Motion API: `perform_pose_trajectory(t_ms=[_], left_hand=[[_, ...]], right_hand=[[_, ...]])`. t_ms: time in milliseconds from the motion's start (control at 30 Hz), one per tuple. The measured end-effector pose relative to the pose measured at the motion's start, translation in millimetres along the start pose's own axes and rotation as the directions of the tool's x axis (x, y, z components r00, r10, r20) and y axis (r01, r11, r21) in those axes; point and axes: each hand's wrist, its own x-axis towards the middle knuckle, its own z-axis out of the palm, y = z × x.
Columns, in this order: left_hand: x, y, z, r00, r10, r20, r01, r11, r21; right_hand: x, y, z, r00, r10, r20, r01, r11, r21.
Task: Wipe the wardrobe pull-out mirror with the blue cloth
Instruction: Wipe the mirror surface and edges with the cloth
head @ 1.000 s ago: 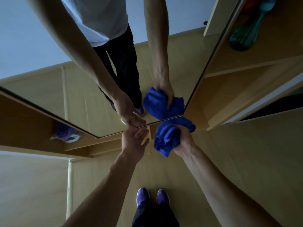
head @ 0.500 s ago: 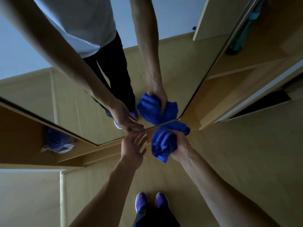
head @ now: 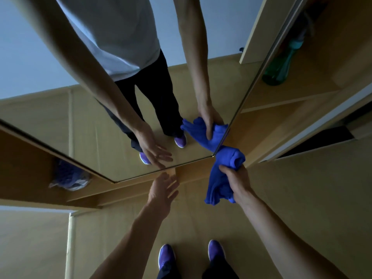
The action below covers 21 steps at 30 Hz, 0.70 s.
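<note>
Change: your left hand (head: 164, 190) is off mirror (head: 90, 127) lower edge, fingers released and spread, just short of glass. Right hand (head: 237, 182), clenched round blue cloth (head: 221, 178), has slid to bottom right corner. Lower-edge pass looks finished.

The pale wooden floor (head: 193, 228) is carrying the person's two purple shoes (head: 167, 256), standing side by side near the bottom edge, while the wardrobe shelf (head: 322, 67) on the right is holding a green bottle (head: 276, 73) and the lower left shelf (head: 30, 182) is bearing a crumpled bluish bundle (head: 68, 176).
</note>
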Motion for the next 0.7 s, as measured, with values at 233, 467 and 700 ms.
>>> perform_pose_trajectory(t_ms=[233, 467, 700], left_hand=[[-55, -26, 50, 0.935, 0.332, 0.127, -0.346, 0.769, 0.538], [-121, -13, 113, 0.723, 0.565, 0.398, -0.608, 0.247, 0.755], [-166, 19, 163, 0.418, 0.615, 0.668, -0.572, -0.393, 0.720]], right_hand=[[1, -27, -23, 0.964, -0.197, 0.179, 0.226, 0.962, -0.156], [-2, -48, -39, 0.911, -0.254, 0.324, 0.322, 0.930, -0.177], [-8, -69, -53, 0.893, -0.211, 0.399, 0.317, 0.922, -0.222]])
